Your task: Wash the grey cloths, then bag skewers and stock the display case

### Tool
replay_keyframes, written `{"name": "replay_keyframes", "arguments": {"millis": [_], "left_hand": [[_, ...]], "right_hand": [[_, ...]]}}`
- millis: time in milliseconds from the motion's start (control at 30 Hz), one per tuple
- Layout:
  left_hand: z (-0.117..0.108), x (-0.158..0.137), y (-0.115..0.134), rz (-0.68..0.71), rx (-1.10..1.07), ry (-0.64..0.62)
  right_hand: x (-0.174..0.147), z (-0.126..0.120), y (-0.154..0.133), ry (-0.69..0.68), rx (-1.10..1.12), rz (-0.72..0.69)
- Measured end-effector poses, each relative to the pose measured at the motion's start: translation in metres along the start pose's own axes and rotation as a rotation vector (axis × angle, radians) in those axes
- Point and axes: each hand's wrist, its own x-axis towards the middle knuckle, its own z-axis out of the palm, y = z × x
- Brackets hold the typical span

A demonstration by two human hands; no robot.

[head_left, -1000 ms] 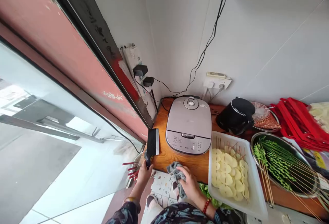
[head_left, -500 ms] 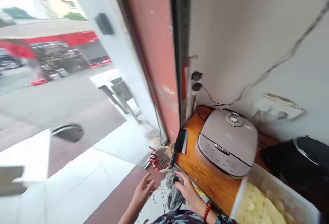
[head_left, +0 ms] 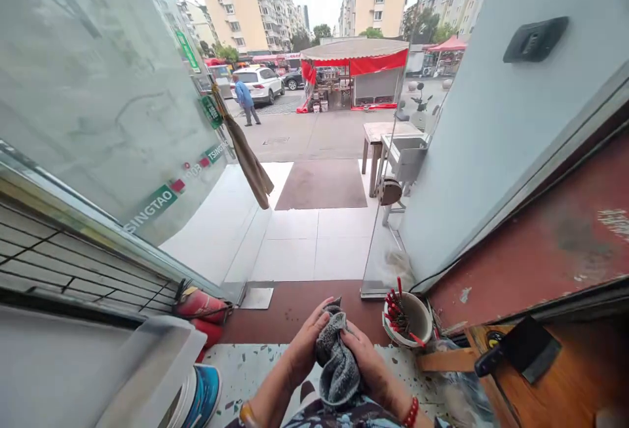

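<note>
A crumpled grey cloth (head_left: 339, 366) is bunched between my two hands, low in the middle of the head view. My left hand (head_left: 310, 334) presses on its left side, fingers together over the upper part. From the right, my right hand (head_left: 362, 354) wraps round the cloth, with some fingertips hidden in its folds. The lower end of the cloth hangs down in front of my patterned clothing.
A doorway opens ahead onto a street, where a person (head_left: 245, 99) in blue stands. At right are a bucket (head_left: 421, 320) of red-tipped sticks and a black cleaver (head_left: 523, 349) on a wooden table (head_left: 590, 375). Red fire extinguishers (head_left: 204, 307) and a blue-white tub (head_left: 205, 392) stand left.
The view has swung left from the rice cooker and table to the doorway. My left hand, open and apart before, has come onto the cloth; my right hand still holds it.
</note>
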Motion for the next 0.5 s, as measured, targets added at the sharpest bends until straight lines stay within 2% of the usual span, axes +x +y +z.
{"name": "replay_keyframes", "arguments": {"millis": [133, 267, 367, 433, 500], "left_hand": [[-0.093, -0.034, 0.032, 0.044, 0.035, 0.168], [-0.162, -0.058, 0.049, 0.113, 0.0, 0.378], [-0.193, -0.053, 0.059, 0.168, -0.081, 0.515], [-0.206, -0.036, 0.07, 0.182, -0.13, 0.577], [-0.215, -0.013, 0.087, 0.197, -0.17, 0.61]], "right_hand": [[0.051, 0.076, 0.038, -0.088, 0.058, 0.098], [0.092, 0.125, 0.059, -0.128, 0.099, 0.187], [0.123, 0.141, 0.07, -0.19, 0.109, 0.28], [0.147, 0.143, 0.074, -0.206, 0.093, 0.331], [0.174, 0.138, 0.075, -0.182, 0.056, 0.316]]}}
